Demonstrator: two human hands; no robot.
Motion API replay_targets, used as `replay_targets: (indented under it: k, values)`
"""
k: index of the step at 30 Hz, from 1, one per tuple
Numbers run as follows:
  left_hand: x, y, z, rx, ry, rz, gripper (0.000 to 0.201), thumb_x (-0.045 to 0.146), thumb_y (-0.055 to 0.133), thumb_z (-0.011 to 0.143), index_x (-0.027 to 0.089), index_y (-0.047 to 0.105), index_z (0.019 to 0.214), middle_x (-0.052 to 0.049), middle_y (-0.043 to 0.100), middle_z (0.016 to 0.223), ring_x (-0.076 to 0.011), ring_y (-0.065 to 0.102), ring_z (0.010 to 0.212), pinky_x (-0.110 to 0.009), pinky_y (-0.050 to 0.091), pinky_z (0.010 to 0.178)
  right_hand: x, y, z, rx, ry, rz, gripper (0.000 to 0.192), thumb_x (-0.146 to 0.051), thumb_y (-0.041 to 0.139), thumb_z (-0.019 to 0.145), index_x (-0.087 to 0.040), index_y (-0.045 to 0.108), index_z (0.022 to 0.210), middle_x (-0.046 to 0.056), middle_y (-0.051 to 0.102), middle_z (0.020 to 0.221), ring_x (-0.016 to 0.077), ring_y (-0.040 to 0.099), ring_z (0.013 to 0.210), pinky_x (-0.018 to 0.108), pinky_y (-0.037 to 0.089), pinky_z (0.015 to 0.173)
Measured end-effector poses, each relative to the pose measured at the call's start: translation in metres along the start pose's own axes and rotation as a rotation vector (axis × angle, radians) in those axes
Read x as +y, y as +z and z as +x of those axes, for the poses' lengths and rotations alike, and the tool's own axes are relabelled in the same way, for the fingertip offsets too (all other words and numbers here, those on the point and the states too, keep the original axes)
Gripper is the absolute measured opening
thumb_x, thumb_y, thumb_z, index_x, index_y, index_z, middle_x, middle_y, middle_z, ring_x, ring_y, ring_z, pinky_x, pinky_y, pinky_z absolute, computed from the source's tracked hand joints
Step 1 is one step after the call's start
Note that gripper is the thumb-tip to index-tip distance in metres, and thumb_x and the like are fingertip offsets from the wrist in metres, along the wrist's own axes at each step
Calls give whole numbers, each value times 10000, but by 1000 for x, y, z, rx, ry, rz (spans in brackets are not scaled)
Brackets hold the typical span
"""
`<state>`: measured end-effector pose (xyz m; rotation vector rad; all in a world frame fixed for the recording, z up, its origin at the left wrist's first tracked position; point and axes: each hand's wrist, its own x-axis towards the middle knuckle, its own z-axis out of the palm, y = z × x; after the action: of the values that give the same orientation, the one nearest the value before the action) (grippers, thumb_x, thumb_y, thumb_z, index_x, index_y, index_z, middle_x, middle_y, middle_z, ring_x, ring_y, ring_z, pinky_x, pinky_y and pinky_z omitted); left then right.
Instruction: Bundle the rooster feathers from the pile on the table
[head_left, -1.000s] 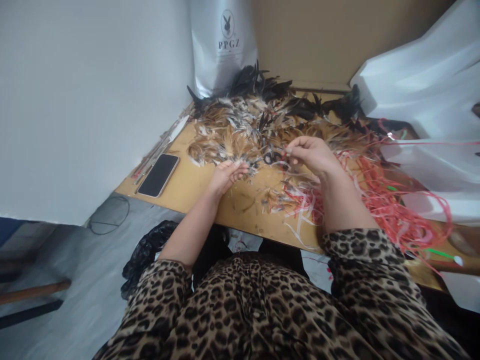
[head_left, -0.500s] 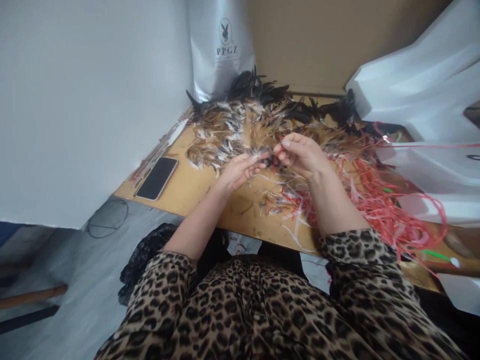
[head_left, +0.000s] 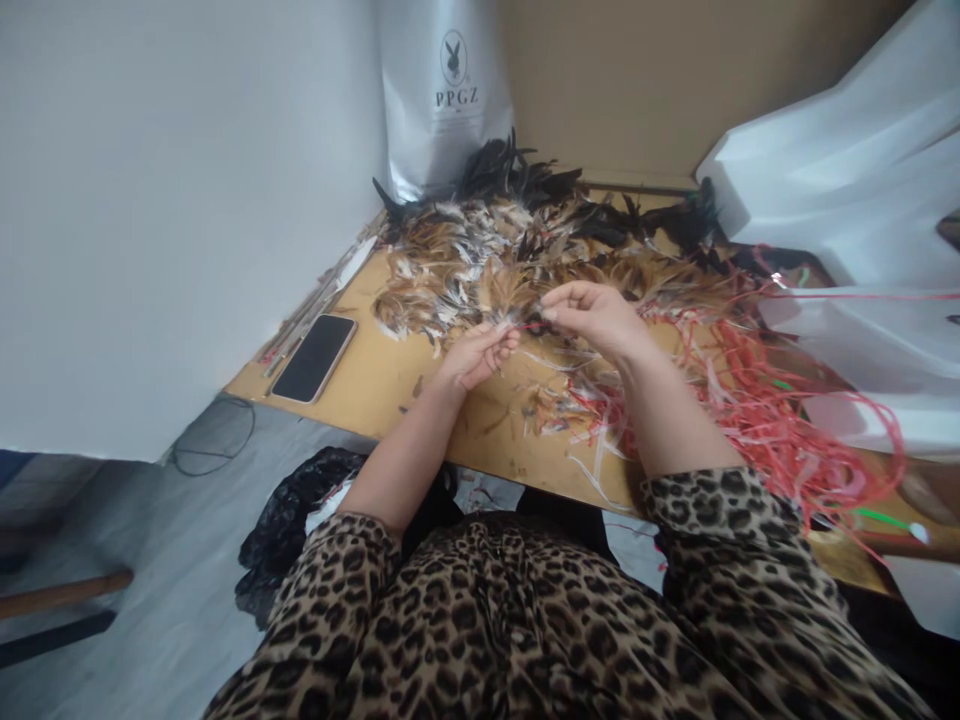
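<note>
My left hand (head_left: pixel 480 357) is closed in a pinch on the base of a small brown feather bunch (head_left: pixel 504 287), just above the table. A thin red cord (head_left: pixel 532 325) runs from those fingertips toward my right hand (head_left: pixel 592 315), whose thumb and forefinger are pressed together on its other end. Around and behind both hands lies a wide pile of brown, white and black feathers (head_left: pixel 420 260). The exact grip of the fingertips is small and partly blurred.
A phone (head_left: pixel 315 357) lies at the table's (head_left: pixel 397 375) left. Tangled red and pink strips (head_left: pixel 772 430) spread on the right, beside white plastic bags (head_left: pixel 817 180). A silver-white bag (head_left: pixel 450 130) stands behind the feathers. A black plastic bag (head_left: pixel 289 510) sits below the front edge.
My hands have drawn slightly apart at the fingertips, and the red cord now stretches between them. The left fingers have curled in more, and the right hand has dipped a little.
</note>
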<state>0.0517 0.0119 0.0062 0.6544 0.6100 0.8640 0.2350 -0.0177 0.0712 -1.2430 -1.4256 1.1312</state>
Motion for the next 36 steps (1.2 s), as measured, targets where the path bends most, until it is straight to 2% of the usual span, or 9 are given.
replay_targets:
  k: [2, 4, 7, 13, 18, 26, 30, 33, 36]
  values:
    - [1, 0, 0, 15, 5, 17, 60, 126, 571, 797, 102, 622, 776, -23, 659, 686, -38, 609, 562, -112, 465, 527, -1, 0, -3, -56, -21, -255, 315, -350, 691, 619, -140, 643, 849, -33, 542, 566, 59, 422, 471, 201, 323, 471]
    - [1, 0, 0, 29, -4, 52, 58, 143, 585, 791, 101, 623, 781, -24, 661, 683, -39, 608, 559, -116, 463, 527, -2, 2, -5, -95, -53, -493, 238, -334, 641, 650, -138, 668, 784, -28, 531, 543, 67, 418, 485, 208, 311, 488]
    - [0, -1, 1, 40, -2, 102, 71, 164, 598, 785, 98, 624, 778, -27, 664, 678, -42, 607, 558, -124, 461, 534, -6, 5, -6, -78, -111, -662, 206, -317, 575, 690, -136, 673, 681, -9, 542, 541, 80, 431, 503, 220, 312, 513]
    - [-4, -3, 2, 20, 33, 218, 145, 218, 644, 748, 79, 621, 715, -36, 654, 639, -42, 589, 523, -133, 442, 518, -12, 6, -8, 65, -172, -672, 229, -324, 557, 708, -139, 686, 748, 26, 587, 626, 105, 460, 555, 231, 323, 543]
    - [-8, 2, 0, 13, 44, 321, 212, 276, 697, 689, 79, 623, 714, -44, 654, 639, -53, 589, 523, -154, 442, 533, -13, 7, -9, 68, -196, -709, 193, -284, 539, 702, -148, 674, 722, 36, 590, 654, 121, 478, 603, 233, 340, 581]
    - [-7, 9, -7, -118, 33, 545, 289, 358, 723, 635, 89, 625, 668, -61, 648, 604, -82, 587, 515, -191, 446, 517, -9, 10, -6, 78, -252, -825, 119, -180, 480, 657, -162, 586, 607, 29, 551, 623, 139, 485, 636, 243, 338, 613]
    - [-7, 2, -2, -30, 83, 536, 295, 376, 700, 659, 94, 611, 663, -43, 631, 572, -71, 566, 470, -179, 430, 478, -12, 7, -8, 36, -245, -817, 132, -207, 500, 690, -149, 610, 644, 38, 571, 659, 132, 490, 628, 244, 342, 612]
    - [-7, -1, 3, 53, 95, 502, 289, 370, 676, 690, 95, 593, 656, -38, 623, 550, -65, 566, 458, -159, 423, 463, -17, 7, -13, -61, -273, -873, 141, -221, 514, 711, -150, 633, 681, 48, 581, 706, 136, 502, 654, 244, 342, 620]
    - [-10, 3, 1, 22, 46, 614, 274, 328, 642, 733, 91, 571, 614, -45, 604, 504, -83, 575, 443, -167, 431, 452, -21, 14, -18, -127, -335, -997, 152, -218, 501, 736, -162, 636, 694, 55, 576, 740, 150, 510, 706, 248, 334, 624]
